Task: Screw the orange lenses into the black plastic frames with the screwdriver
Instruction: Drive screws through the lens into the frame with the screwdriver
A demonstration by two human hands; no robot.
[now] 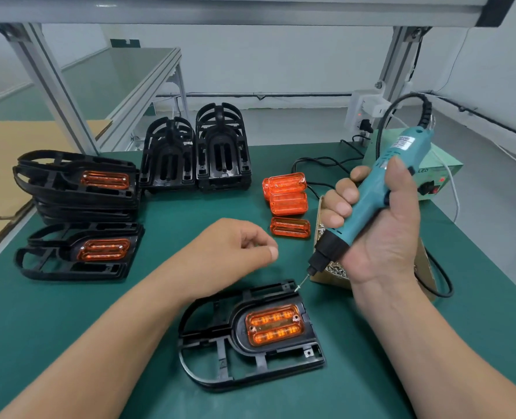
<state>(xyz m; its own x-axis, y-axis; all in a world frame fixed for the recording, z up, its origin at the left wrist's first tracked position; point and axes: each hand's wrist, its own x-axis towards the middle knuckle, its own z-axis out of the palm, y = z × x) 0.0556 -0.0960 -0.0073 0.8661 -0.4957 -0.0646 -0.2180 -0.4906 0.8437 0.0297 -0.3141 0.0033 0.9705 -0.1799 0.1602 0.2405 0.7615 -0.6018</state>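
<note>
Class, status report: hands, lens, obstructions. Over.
Right hand grips screwdriver over frame corner. Left hand loosely curled, empty. Lens seated in frame. Nothing blocking.

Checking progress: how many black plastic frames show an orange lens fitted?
3 black plastic frames with orange lenses: the far-left stack's top frame, the frame before it, the near frame between the arms. Lower stacked frames may hide more.

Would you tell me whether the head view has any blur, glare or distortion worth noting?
Head view: soft, even light, faint shadows; the right hand is slightly motion-blurred at the wrist; the metal posts lean from wide-angle distortion; the orange lens in the near frame shows mild glare.
</note>
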